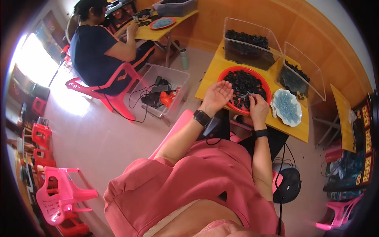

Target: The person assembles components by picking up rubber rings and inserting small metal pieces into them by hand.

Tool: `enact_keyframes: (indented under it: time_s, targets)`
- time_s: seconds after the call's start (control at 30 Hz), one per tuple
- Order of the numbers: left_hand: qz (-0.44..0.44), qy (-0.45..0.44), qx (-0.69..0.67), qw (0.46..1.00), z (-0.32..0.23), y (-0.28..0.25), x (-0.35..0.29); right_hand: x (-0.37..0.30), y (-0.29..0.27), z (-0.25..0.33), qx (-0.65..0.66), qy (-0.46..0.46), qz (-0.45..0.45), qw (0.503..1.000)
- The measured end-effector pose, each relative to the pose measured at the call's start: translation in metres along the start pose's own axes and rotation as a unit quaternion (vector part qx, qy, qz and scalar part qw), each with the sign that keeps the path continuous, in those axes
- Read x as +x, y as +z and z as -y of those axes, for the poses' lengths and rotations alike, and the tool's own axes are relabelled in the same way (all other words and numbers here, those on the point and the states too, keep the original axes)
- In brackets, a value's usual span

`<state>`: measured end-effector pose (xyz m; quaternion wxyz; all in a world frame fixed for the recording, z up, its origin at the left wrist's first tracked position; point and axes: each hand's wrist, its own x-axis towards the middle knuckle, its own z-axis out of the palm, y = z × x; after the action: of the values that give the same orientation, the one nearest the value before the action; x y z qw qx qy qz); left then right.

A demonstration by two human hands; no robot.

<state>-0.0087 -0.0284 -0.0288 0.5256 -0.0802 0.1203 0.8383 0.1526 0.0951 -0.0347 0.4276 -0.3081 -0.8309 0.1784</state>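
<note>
Right now the left hand (216,96) is held flat and open, palm up like a little cup, at the 9 o'clock edge of the round red plastic tray (265,85) full of small black rings (241,83) on the yellow surface (213,73). The right hand (257,106) is curled at 6 o'clock, fingertips pinching something among the rings (too small to tell). A pale blue dish (286,107) sits at 4 o'clock, within easy reach.
</note>
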Motion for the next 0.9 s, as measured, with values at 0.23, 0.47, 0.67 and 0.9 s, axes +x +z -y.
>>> enact_keyframes:
  time_s: [0.23, 0.47, 0.67, 0.9]
  targets:
    - [0.001, 0.0, 0.005, 1.0, -0.001, -0.002, -0.001, 0.001, 0.0, 0.002, 0.001, -0.01, 0.005, 1.0]
    - [0.009, 0.0, 0.004, 1.0, -0.001, -0.003, -0.003, 0.0, 0.0, 0.005, 0.001, -0.009, 0.004, 1.0]
    - [0.142, 0.019, -0.041, 0.989, -0.05, 0.035, 0.001, -0.001, -0.002, 0.002, 0.017, -0.012, 0.003, 1.0]
    - [0.198, 0.142, 0.11, 0.964, -0.089, 0.088, 0.007, 0.002, -0.002, -0.009, 0.04, 0.01, 0.0, 0.999]
